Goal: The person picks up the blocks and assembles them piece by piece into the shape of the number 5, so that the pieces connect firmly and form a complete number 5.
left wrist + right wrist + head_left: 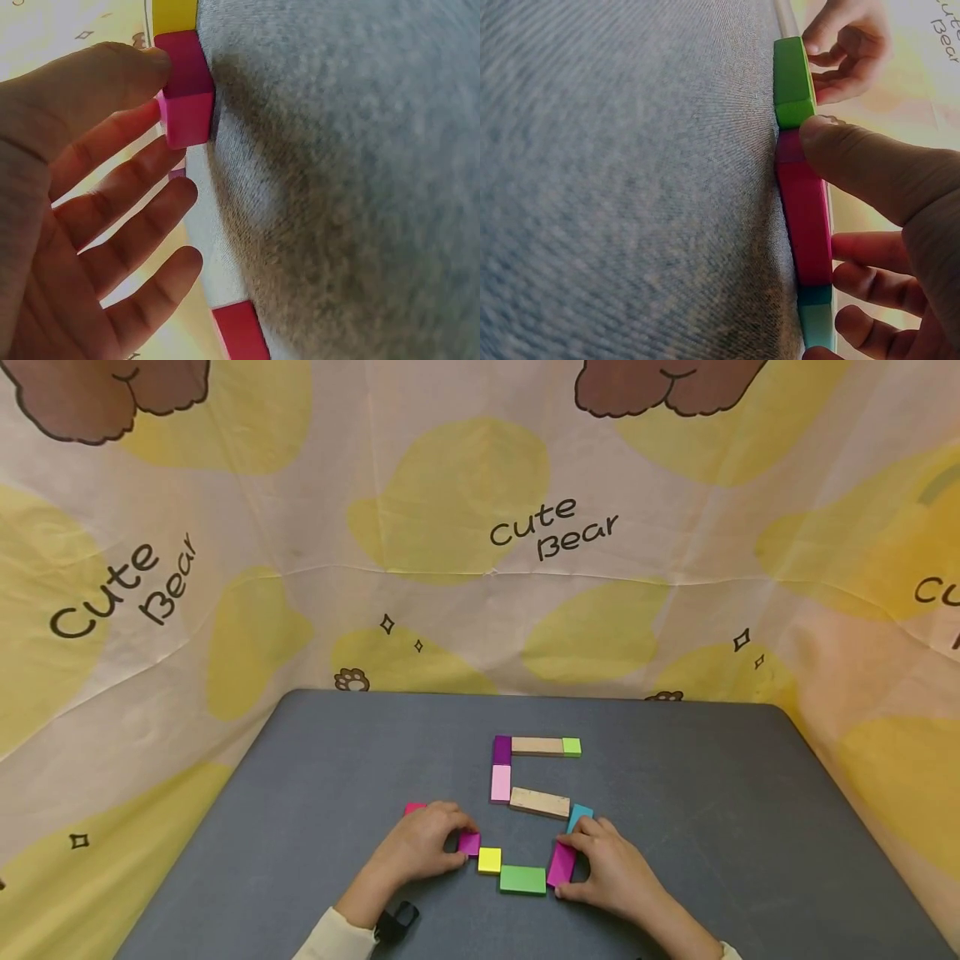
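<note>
My left hand (pixel 424 845) pinches a small magenta cube (pixel 469 844) between thumb and fingers; in the left wrist view the thumb presses one side of it. A yellow cube (pixel 490 861) meets its corner, followed by a green rectangular block (pixel 522 880). My right hand (pixel 611 870) holds a longer magenta block (pixel 561 863) by its two ends, standing aslant at the green block's right. Beyond it lies a blue block (pixel 580 817), partly covered by the right fingers. A red-pink block (pixel 415 808) shows behind the left hand, mostly hidden.
Further back, a pale wood block (pixel 540 802), a pink block (pixel 501 783), a purple block (pixel 502 750), another wood block (pixel 537 747) and a lime cube (pixel 572 747) continue the curved line. A black object (pixel 397 922) sits by the left wrist. Grey tabletop (pixel 360 735) meets a printed cloth.
</note>
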A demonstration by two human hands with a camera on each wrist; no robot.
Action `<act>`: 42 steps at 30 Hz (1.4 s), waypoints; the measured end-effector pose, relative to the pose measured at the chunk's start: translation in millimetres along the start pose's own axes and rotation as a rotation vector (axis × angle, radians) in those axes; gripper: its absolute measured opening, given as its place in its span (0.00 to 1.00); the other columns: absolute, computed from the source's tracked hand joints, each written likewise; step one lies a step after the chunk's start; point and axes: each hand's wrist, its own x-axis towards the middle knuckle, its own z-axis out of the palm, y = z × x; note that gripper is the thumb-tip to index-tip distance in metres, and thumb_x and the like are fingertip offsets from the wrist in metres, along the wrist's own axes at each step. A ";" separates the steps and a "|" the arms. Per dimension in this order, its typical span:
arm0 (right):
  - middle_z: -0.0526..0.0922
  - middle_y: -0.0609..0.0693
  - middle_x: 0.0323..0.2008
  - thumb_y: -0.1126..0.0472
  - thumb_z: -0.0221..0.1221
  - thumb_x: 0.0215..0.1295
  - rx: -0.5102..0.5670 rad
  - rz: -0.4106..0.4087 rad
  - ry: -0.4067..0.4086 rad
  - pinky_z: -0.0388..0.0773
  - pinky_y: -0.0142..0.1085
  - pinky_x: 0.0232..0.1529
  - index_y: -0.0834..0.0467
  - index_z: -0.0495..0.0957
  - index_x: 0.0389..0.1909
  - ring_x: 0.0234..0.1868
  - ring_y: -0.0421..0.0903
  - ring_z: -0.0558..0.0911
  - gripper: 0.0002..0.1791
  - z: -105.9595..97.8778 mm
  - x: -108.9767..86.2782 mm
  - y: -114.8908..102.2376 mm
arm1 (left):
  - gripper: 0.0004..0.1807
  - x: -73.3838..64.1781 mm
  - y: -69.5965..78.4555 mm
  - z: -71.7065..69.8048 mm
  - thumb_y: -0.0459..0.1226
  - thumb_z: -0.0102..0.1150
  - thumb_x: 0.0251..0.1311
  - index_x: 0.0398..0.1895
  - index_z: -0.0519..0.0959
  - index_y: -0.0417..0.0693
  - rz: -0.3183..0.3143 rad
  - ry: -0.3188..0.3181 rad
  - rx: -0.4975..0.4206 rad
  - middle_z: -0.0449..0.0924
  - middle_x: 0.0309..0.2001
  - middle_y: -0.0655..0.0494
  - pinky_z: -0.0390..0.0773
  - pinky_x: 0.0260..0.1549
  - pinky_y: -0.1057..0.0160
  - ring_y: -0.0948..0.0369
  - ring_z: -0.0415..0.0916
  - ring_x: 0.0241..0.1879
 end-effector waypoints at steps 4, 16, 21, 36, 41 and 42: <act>0.72 0.38 0.32 0.43 0.77 0.34 -0.003 -0.003 -0.002 0.69 0.29 0.29 0.55 0.84 0.45 0.36 0.37 0.65 0.34 -0.3 0.6 0.1 | 0.14 -3.7 -3.0 -4.0 0.41 0.68 0.49 0.42 0.84 0.55 -0.014 0.039 0.018 0.81 0.39 0.64 0.78 0.45 0.63 0.64 0.76 0.43; 0.72 0.38 0.33 0.42 0.77 0.34 -0.017 0.006 -0.004 0.71 0.30 0.31 0.54 0.84 0.45 0.37 0.37 0.66 0.34 -0.1 1.9 0.8 | 0.16 -20.6 -25.6 -18.0 0.40 0.71 0.48 0.43 0.83 0.52 -0.112 0.148 0.070 0.81 0.39 0.61 0.78 0.42 0.58 0.62 0.76 0.40; 0.72 0.38 0.33 0.42 0.76 0.34 -0.020 -0.003 -0.007 0.71 0.30 0.31 0.55 0.84 0.45 0.36 0.37 0.65 0.34 -0.1 1.3 1.1 | 0.17 -25.5 -33.9 -21.1 0.40 0.71 0.46 0.43 0.83 0.53 -0.138 0.184 0.103 0.80 0.39 0.62 0.78 0.43 0.57 0.61 0.77 0.42; 0.72 0.38 0.32 0.43 0.77 0.34 0.000 0.003 -0.001 0.69 0.29 0.29 0.55 0.85 0.45 0.36 0.37 0.66 0.34 0.0 -0.2 1.0 | 0.19 -25.2 -45.3 -20.3 0.36 0.72 0.45 0.44 0.83 0.49 -0.322 0.158 0.099 0.80 0.42 0.56 0.78 0.44 0.51 0.54 0.77 0.46; 0.72 0.37 0.32 0.43 0.77 0.33 -0.001 0.006 0.006 0.70 0.29 0.29 0.54 0.85 0.44 0.36 0.37 0.66 0.34 1.2 0.1 0.8 | 0.17 -22.3 -47.9 -16.0 0.34 0.71 0.45 0.42 0.83 0.48 -0.314 0.151 0.095 0.79 0.40 0.56 0.78 0.43 0.52 0.55 0.76 0.43; 0.72 0.37 0.33 0.43 0.77 0.33 0.000 0.005 0.004 0.70 0.29 0.29 0.54 0.85 0.45 0.36 0.37 0.66 0.34 1.1 0.0 0.8 | 0.16 -21.6 -48.3 -15.1 0.33 0.70 0.45 0.41 0.83 0.48 -0.313 0.149 0.096 0.79 0.40 0.56 0.78 0.43 0.52 0.55 0.76 0.43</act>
